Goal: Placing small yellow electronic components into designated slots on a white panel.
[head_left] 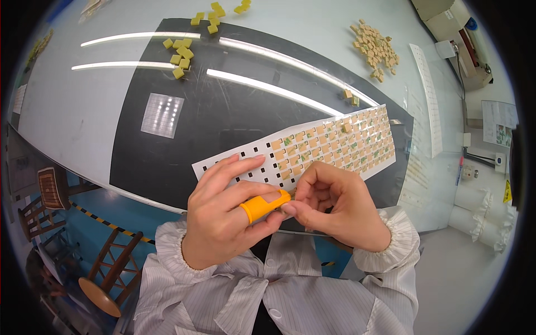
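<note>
A long white perforated sheet (pixel 229 163) lies slantwise before me, with rows of small tan pieces (pixel 335 139) stuck over much of its right part. Over the sheet's left end is my left hand (pixel 226 209), two fingers stretched out. An orange finger guard (pixel 262 205) sits on its index finger, and the thumb is bent in beneath. My right hand (pixel 332 204) has its fingers curled and its thumb in a pinch, touching the left fingertips at the sheet's near edge. Whatever small thing lies between the fingertips is mostly hidden by them.
Yellow blocks (pixel 181 53) lie scattered at the back left, and a heap of small tan pieces (pixel 374 47) at the back right. A small shiny sheet (pixel 162 115) rests on the black mat (pixel 206 128). Wooden stools (pixel 111 268) stand below the table's left edge.
</note>
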A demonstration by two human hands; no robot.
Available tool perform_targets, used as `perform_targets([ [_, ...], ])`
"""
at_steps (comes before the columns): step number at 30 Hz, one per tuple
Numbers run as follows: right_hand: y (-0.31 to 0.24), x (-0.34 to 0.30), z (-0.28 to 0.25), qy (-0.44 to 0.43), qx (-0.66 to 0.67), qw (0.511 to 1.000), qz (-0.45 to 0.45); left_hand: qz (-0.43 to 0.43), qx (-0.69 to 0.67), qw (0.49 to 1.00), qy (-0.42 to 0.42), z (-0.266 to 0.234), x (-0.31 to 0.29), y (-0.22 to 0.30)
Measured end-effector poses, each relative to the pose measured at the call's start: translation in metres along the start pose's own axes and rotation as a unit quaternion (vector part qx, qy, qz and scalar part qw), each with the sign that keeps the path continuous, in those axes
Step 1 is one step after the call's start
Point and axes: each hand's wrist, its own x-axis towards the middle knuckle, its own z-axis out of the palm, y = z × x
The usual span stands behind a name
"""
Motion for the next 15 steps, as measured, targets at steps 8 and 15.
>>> perform_targets([
  [8,0.0004,0.0041,-0.0060,-0.027,-0.135,0.980,-0.143,0.012,0.003,1.000,0.005,0.0006,0.0006,-0.0010],
  [15,0.0007,0.0047,-0.0106,-0.026,-0.118,0.986,-0.111,0.010,0.008,1.000,0.016,0.0018,0.0006,-0.0004],
])
